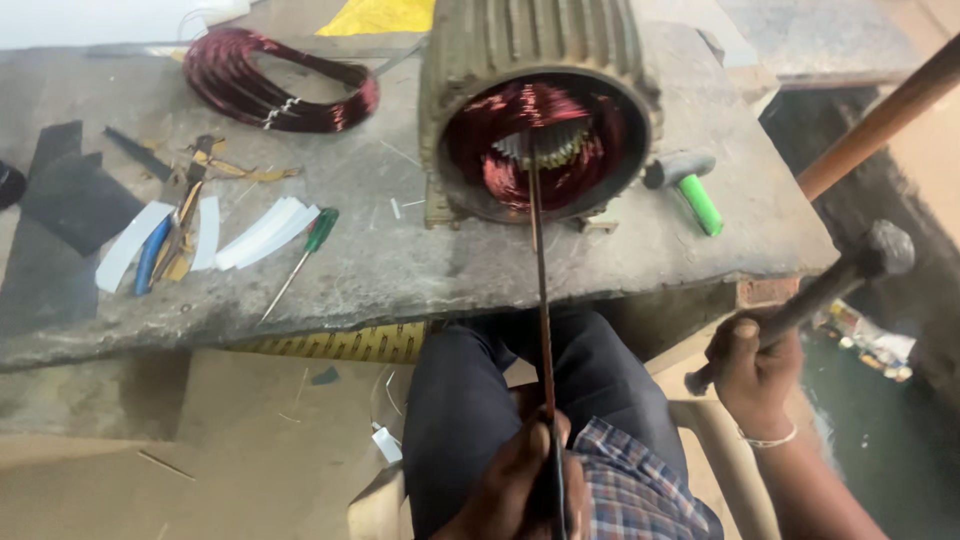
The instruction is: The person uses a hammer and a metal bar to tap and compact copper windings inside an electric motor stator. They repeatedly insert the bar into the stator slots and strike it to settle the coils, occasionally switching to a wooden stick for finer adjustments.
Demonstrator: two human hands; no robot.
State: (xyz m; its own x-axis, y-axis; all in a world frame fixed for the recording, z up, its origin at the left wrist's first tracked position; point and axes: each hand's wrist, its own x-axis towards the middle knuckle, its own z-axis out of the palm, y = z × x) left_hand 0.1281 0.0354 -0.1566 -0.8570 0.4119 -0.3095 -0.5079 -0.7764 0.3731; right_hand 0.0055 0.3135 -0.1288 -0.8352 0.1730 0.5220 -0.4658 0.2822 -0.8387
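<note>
The left hand [520, 480] was wrapped tightly around the near end of a long, thin metal rod [540, 300], which ran straight away from the grip, over the person's dark trousers and the table edge, into the round mouth of a ribbed, dusty cast-metal motor housing [530, 60] filled with glossy reddish copper windings [500, 175]. The right hand [752, 368] was clenched on the handle of a hammer [868, 256] with a dull, rounded steel head (held off to the right, well apart from the rod). The housing stood on a rough grey stone table [400, 270], near a mallet with a green handle [692, 190] and a loose copper coil [270, 85].
</note>
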